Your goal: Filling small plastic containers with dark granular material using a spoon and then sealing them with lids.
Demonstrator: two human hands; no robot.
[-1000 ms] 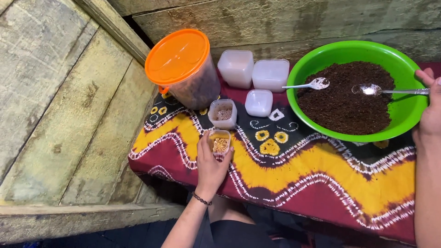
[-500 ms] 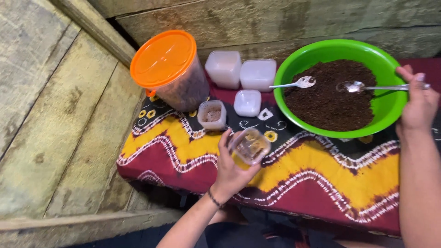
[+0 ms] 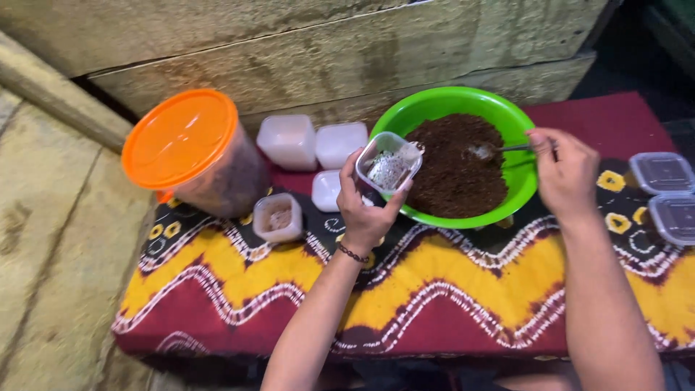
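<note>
Two hands are working over the green bowl [image 3: 463, 108] — the left hand [image 3: 369, 210] is gripping a small clear container [image 3: 389, 163] at its rim, the right hand [image 3: 565, 174] is pinching a spoon [image 3: 489, 150] in the dark grains. Crowding the patterned cloth [image 3: 449, 289] — an orange-lidded jar [image 3: 192, 152], white tubs [image 3: 289, 141] and lidded boxes [image 3: 662, 174].

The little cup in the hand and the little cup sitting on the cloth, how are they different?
The cup in the left hand is lifted and tilted at the green bowl's rim; the cup on the cloth stands upright by the orange-lidded jar. The held cup shows pale, speckled contents; the other holds something pinkish-brown. Both are small, clear, squarish and open. The right hand holds a spoon.
</note>
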